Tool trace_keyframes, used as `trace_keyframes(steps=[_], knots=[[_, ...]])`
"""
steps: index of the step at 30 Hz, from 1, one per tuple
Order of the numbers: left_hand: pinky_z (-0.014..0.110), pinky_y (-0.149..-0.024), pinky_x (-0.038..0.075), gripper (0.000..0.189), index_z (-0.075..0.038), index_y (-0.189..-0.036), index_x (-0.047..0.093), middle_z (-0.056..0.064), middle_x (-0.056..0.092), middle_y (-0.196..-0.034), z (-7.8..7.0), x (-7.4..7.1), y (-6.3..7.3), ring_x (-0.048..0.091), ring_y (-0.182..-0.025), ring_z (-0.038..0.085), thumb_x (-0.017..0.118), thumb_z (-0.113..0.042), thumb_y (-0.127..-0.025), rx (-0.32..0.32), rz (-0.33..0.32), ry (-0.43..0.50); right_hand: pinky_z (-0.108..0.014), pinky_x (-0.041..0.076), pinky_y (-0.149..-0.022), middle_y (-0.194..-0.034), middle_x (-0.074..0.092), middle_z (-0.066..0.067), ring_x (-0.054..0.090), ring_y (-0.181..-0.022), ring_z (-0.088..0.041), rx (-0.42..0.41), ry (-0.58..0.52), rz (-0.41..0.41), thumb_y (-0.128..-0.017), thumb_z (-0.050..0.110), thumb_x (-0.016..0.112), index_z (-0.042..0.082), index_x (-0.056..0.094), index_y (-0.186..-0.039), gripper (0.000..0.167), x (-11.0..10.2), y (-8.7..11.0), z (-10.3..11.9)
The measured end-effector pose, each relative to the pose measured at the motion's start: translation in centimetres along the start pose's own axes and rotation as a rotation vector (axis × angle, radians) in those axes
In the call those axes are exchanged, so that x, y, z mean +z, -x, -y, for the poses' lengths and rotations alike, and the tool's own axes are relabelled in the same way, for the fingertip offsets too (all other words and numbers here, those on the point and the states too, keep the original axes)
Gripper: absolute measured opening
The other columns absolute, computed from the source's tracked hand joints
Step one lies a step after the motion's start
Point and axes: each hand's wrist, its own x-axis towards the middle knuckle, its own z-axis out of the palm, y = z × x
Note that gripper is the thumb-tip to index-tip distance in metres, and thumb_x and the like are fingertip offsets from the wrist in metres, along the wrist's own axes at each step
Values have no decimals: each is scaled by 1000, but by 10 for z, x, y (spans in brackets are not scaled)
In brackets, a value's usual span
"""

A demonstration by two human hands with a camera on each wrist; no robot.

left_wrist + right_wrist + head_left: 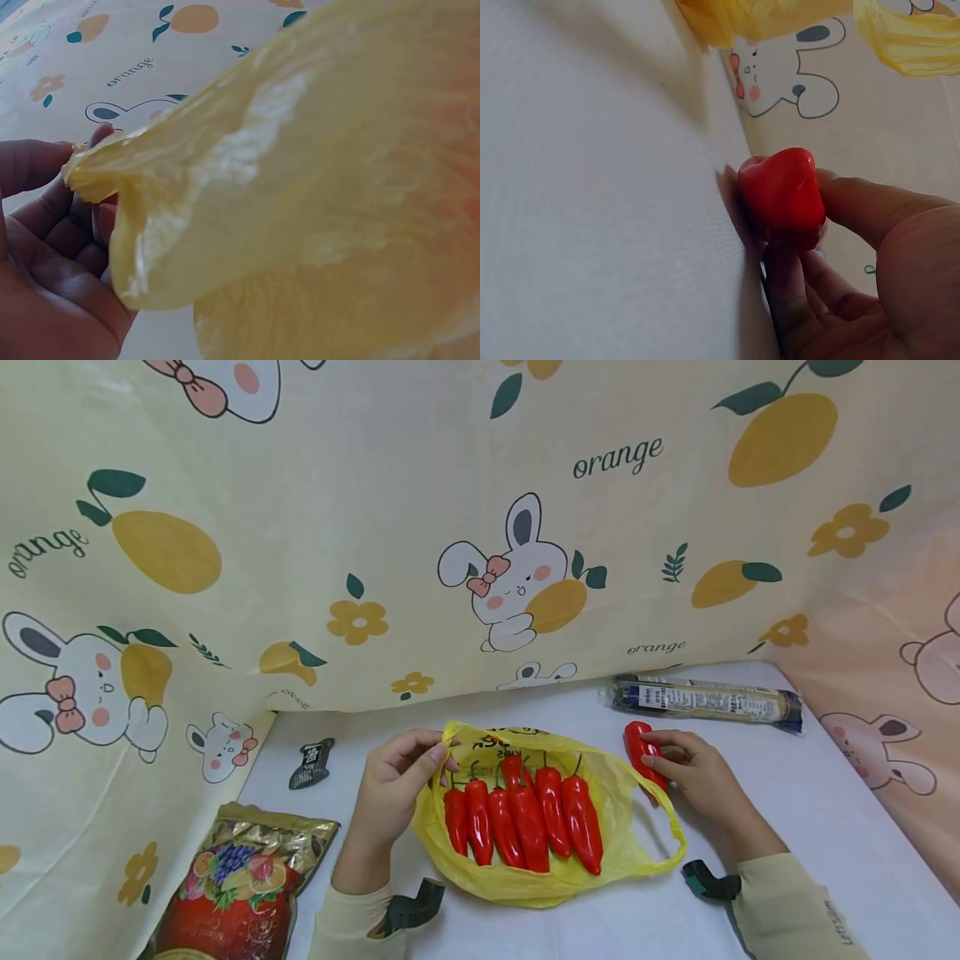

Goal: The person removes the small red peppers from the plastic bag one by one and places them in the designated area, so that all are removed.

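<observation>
A yellow plastic bag (510, 885) lies spread on the white table, its mouth facing up and several red chili peppers (528, 827) lined up inside. My left hand (393, 793) pinches the bag's left edge between thumb and fingers; in the left wrist view the gathered plastic (90, 176) sits at the fingertips. To the right of the bag, my right hand (697, 777) grips a single red chili pepper (641, 747) by its side. In the right wrist view that pepper (784, 199) is close over the table surface, thumb on one side and fingers on the other.
A long dark-ended packet (705, 700) lies at the back right. A small black wrapped piece (311, 764) is left of the bag, and a red and gold fruit-printed pouch (232, 893) lies at the front left. A printed cloth (420, 527) rises behind the table.
</observation>
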Motion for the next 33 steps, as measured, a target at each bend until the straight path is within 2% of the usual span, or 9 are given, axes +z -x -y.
trace_keyframes(steps=[4, 10, 13, 20, 24, 27, 33], knots=[[28, -70, 61, 18, 11, -117, 71, 24, 71, -98, -1, 0, 0, 67, -79, 19, 57, 8, -107, -1, -1, -8, -26, 60, -81, -146, 54, -24, 58, -120, -41, 0, -7, 1, -106, 30, 75, 9, 63, -152, 52, 0, 1, 0], [26, -71, 61, 18, 10, -118, 71, 13, 74, -101, -4, -2, 1, 67, -79, 19, 57, 8, -107, 2, -5, -10, -29, 61, -81, -144, 57, -24, 63, -115, -38, 5, -19, -11, -109, 37, 70, 9, 61, -153, 53, -5, 3, 0], [26, -71, 61, 18, 11, -118, 70, 11, 74, -102, -4, -2, 1, 68, -80, 19, 56, 9, -107, 8, -2, 0, -29, 60, -80, -143, 59, -25, 65, -113, -38, 9, -15, -28, -110, 40, 67, 8, 59, -154, 55, -9, 4, -3], [26, -72, 61, 18, 12, -119, 69, 22, 70, -95, -6, -2, 2, 67, -78, 23, 56, 8, -107, -4, -15, 15, -28, 60, -76, -144, 58, -25, 65, -113, -40, -13, 1, -96, -111, 43, 64, 9, 56, -157, 58, -18, 6, -5], [26, -74, 62, 18, 13, -121, 67, 25, 69, -94, -8, -2, 3, 67, -79, 22, 56, 7, -107, -29, -25, 32, -27, 61, -74, -144, 57, -25, 63, -111, -39, -65, -11, -142, -111, 41, 66, 9, 55, -158, 58, -22, 11, 3], [28, -75, 63, 19, 14, -122, 66, 26, 69, -95, -9, -1, 3, 67, -80, 21, 56, 7, -108, -45, -25, 46, -27, 60, -74, -142, 59, -24, 63, -106, -30, -116, 2, -177, -111, 39, 66, 7, 56, -156, 56, -26, 15, 12], [28, -75, 64, 19, 13, -122, 67, 26, 70, -96, -9, -1, 3, 68, -81, 21, 57, 7, -107, -52, -24, 46, -24, 57, -75, -141, 60, -20, 58, -108, -25, -155, 27, -213, -111, 37, 66, 7, 59, -154, 52, -29, 23, 33]])
